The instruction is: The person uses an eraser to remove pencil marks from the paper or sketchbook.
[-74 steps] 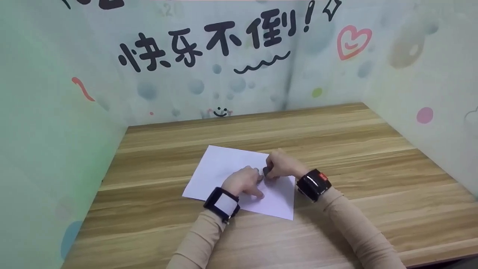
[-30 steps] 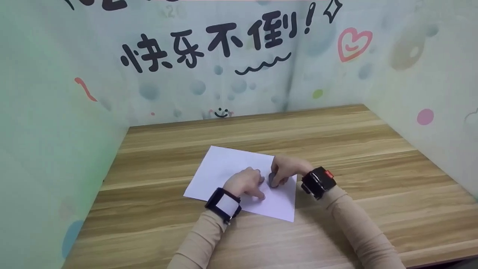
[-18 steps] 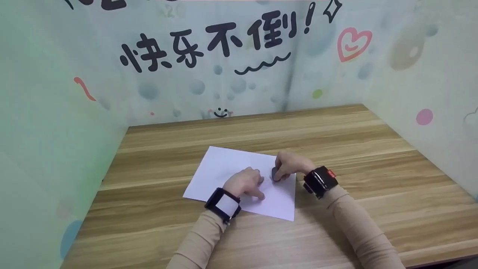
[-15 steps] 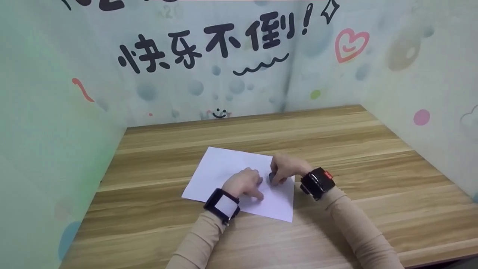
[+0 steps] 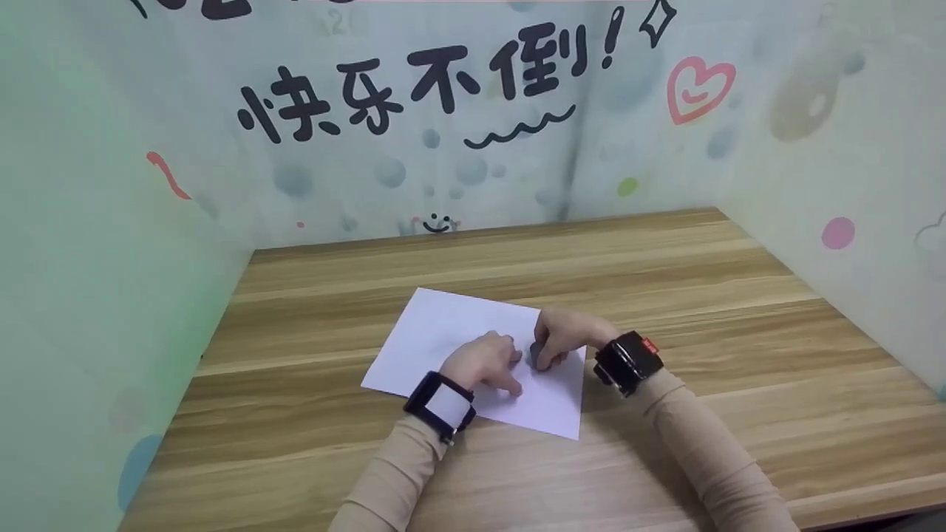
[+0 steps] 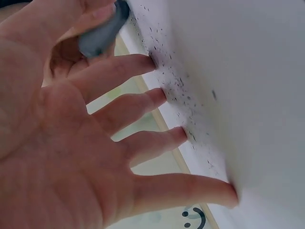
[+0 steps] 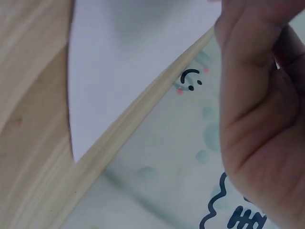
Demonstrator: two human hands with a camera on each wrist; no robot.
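On the desk [image 5: 665, 295], near its front middle, lies a white sheet [image 5: 443, 332], turned a little askew to the desk's edge. Both hands work on the sheet's near right part. The left hand [image 5: 480, 362] rests on the sheet with its fingers [image 6: 143, 100] spread and nearly straight, tips pressing the paper flat; it grips nothing. Just beside it, the right hand [image 5: 565, 332] has its fingers curled, pinching a small grey eraser [image 5: 537, 353] whose lower end touches the sheet. From the left wrist the eraser [image 6: 102, 36] shows just beyond the left index finger, and dark crumbs [image 6: 176, 83] are strewn over the paper by the fingertips. From the right wrist only the palm [image 7: 257, 119] and the sheet's [image 7: 128, 57] far part show; the eraser is hidden there. Black bands sit on both wrists, and printed panels [image 5: 443, 111] wall in the desk.
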